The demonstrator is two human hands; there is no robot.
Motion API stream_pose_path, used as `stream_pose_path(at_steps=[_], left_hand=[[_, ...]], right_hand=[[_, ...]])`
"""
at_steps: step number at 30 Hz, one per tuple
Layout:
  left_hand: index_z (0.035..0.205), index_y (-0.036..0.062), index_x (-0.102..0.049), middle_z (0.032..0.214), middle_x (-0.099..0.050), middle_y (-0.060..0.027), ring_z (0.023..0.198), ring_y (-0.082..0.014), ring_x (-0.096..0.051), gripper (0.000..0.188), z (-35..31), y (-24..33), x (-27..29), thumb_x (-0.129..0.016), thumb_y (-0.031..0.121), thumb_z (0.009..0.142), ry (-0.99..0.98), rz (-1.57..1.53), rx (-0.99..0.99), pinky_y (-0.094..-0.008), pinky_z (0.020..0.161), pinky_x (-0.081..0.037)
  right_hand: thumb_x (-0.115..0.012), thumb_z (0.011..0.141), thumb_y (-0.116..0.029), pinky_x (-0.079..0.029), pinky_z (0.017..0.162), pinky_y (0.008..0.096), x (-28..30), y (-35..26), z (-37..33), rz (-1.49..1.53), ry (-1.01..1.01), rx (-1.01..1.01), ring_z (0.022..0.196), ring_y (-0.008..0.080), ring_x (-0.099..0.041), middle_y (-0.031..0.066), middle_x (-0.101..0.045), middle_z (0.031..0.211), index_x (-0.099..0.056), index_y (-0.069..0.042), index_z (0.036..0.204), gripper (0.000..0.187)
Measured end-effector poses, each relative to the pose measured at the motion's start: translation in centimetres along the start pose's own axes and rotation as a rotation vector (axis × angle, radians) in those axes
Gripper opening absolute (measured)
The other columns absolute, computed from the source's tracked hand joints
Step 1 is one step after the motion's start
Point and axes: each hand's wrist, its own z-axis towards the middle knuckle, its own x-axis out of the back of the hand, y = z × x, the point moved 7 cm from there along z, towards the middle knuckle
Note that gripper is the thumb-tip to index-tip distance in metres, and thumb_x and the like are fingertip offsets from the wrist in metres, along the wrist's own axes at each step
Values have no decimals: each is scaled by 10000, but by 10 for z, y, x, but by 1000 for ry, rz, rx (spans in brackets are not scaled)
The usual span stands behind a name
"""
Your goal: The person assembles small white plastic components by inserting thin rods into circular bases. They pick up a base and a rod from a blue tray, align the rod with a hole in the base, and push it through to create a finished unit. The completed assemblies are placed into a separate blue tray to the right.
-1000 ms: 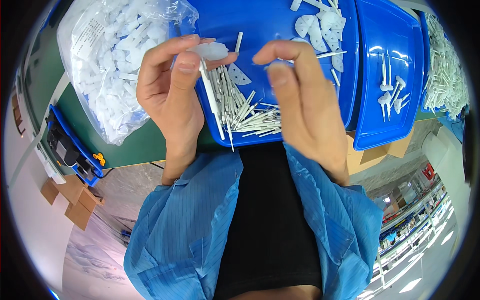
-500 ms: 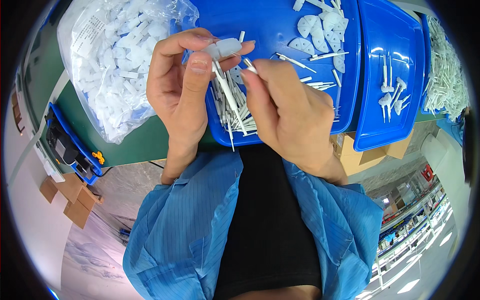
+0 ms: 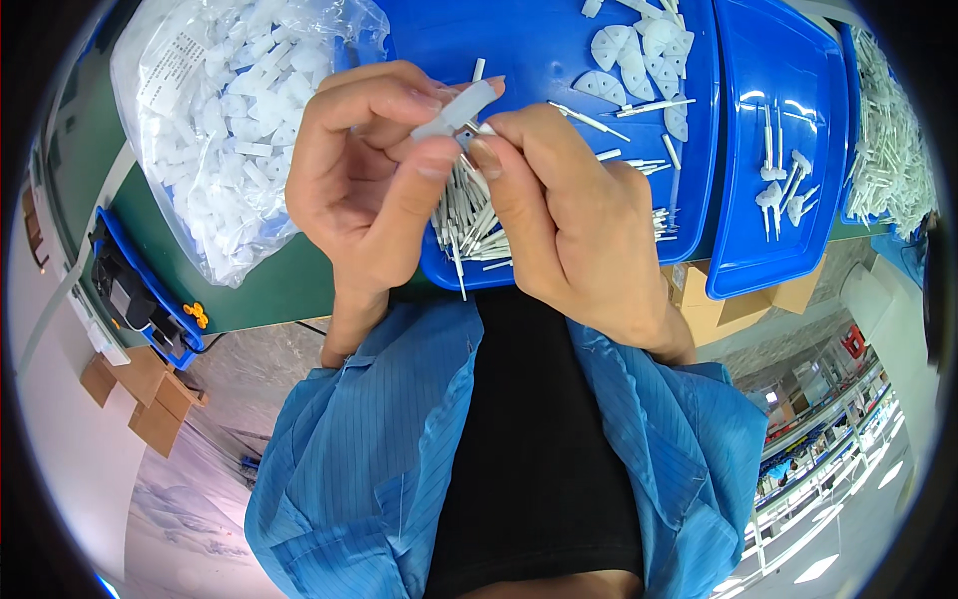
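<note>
My left hand [image 3: 371, 185] is closed on a translucent white plastic piece [image 3: 457, 108], gripped between thumb and fingers above the blue tray [image 3: 449, 45]. From the other side, my right hand [image 3: 584, 215] pinches a thin white rod with a metal end [image 3: 483, 130] against the edge of that piece. Fingertips cover most of the rod and the spot where the two meet. Beneath my hands lies a heap of white rods [image 3: 469, 212] with thin metal ends. Flat, fan-shaped white plastic pieces [image 3: 635, 72] with small holes are gathered at the tray's far right.
At left, a clear plastic bag [image 3: 215, 240] bulges with loose white pieces. A second blue tray [image 3: 743, 255] on the right carries several joined rod-and-piece assemblies [image 3: 768, 200]; beyond it is a heaped bin of rods [image 3: 888, 150]. The green table edge [image 3: 259, 299] runs in front of me.
My right hand has moved left, bringing its rod against the white plastic piece. The left hand has turned that piece, and the rod that hung below it no longer shows there.
</note>
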Motion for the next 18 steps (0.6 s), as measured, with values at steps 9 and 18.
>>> stream_pose_path(at_steps=[9,18], left_hand=[[1056,-81,-594,1100,-599,-184,990,-218,-676,283,-3,-1,10,-723,-105,805,-22,-81,73,-287,848,-557],[1006,-69,-657,993,-655,-189,850,-242,-701,319,6,17,2,-816,-23,733,-179,284,-90,-307,780,-588]], right_hand=[[-570,983,-75,-487,551,285,-2,12,6,376,-168,-44,642,224,-680,104,-645,771,-602,-24,1003,63],[-704,859,-107,-439,418,295,3,-5,-6,-203,133,339,475,183,-591,34,-578,605,-607,-45,948,145]])
